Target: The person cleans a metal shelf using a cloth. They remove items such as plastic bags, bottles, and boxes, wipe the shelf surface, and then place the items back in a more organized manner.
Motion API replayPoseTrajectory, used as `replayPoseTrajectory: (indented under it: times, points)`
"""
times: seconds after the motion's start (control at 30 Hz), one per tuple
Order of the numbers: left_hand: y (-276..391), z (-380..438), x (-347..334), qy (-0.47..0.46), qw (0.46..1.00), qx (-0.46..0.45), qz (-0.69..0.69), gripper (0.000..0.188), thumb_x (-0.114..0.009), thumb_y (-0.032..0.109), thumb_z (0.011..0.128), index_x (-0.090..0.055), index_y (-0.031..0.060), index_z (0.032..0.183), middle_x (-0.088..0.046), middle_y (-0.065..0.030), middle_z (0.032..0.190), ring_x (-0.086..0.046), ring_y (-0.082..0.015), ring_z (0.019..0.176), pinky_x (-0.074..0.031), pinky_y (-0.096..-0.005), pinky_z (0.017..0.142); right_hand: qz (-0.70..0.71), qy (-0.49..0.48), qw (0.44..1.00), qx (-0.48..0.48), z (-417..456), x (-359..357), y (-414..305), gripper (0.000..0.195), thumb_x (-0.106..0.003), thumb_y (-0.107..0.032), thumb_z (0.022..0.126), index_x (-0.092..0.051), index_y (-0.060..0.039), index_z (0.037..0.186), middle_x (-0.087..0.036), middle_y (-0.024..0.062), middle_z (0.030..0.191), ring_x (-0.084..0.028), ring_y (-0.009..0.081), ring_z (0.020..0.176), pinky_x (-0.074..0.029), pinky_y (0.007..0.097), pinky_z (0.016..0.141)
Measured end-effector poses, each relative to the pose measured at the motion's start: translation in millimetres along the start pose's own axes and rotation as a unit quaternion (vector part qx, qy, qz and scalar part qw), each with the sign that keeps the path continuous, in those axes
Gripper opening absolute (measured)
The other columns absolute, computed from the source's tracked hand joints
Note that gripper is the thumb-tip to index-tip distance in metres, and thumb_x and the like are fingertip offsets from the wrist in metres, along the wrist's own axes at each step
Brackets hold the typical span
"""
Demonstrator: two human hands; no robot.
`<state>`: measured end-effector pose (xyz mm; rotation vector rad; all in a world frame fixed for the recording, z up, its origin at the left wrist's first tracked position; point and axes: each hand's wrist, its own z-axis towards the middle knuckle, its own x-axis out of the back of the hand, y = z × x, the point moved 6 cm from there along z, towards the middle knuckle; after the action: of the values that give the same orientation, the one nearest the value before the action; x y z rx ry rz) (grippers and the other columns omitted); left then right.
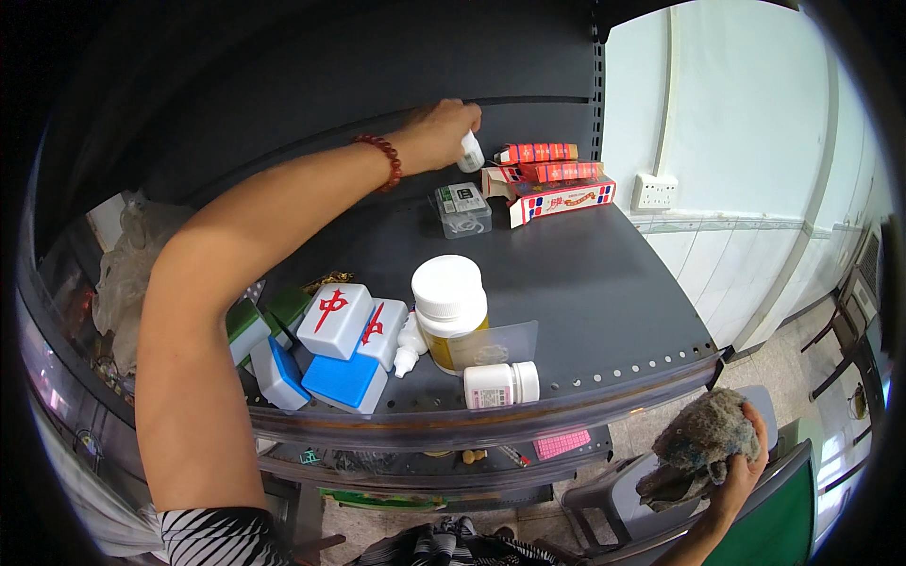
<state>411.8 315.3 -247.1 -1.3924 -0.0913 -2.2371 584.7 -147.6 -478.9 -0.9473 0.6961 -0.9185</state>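
Note:
My left hand (442, 134), with a red bead bracelet at the wrist, reaches over the dark metal shelf (566, 283) and grips a small white bottle (471, 152) near the back. Just in front of that bottle lies a clear plastic box (463, 210); red and white cardboard boxes (563, 201) are to its right. At the lower right, off the shelf, my right hand (743, 453) holds a dirty grey cloth (704, 439). Large white mahjong tiles (335, 322), a big white-capped bottle (449, 304), a dropper bottle (409, 350) and a white pill bottle lying on its side (501, 385) stand near the front.
A clear plastic strip (453, 428) edges the shelf, above a lower shelf with small items. Plastic bags (127, 276) hang at the left. A grey plastic stool (623, 488) and a green-topped table (771, 516) are at the lower right; a wall socket (655, 192) is beyond the shelf.

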Motion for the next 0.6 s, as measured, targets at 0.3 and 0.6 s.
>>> replayPoseTrajectory:
  times: [0.3, 0.6]
  points:
    - [-3, -5, -31, -0.098, 0.990, 0.063, -0.078, 0.037, -0.079, 0.014, 0.067, -0.060, 0.0038, 0.096, -0.061, -0.0149, 0.104, -0.058, -0.0288, 0.100, -0.047, -0.0379, 0.083, 0.013, -0.012, 1.000, -0.021, -3, 13, 19, 0.051, -0.043, -0.003, 0.073, -0.048, 0.0094, 0.122, -0.052, 0.0161, 0.121, -0.052, 0.0235, 0.112, -0.040, 0.0335, 0.098]
    - [34, -47, -16, -0.214, 0.976, 0.009, -0.041, 0.074, -0.085, 0.038, 0.057, -0.051, 0.0013, 0.110, -0.051, -0.0165, 0.109, -0.052, -0.0284, 0.103, -0.043, -0.0341, 0.084, 0.006, 0.018, 1.000, 0.005, -4, 6, 3, 0.055, -0.042, -0.005, 0.070, -0.048, 0.0098, 0.123, -0.052, 0.0171, 0.121, -0.052, 0.0242, 0.111, -0.040, 0.0345, 0.097]
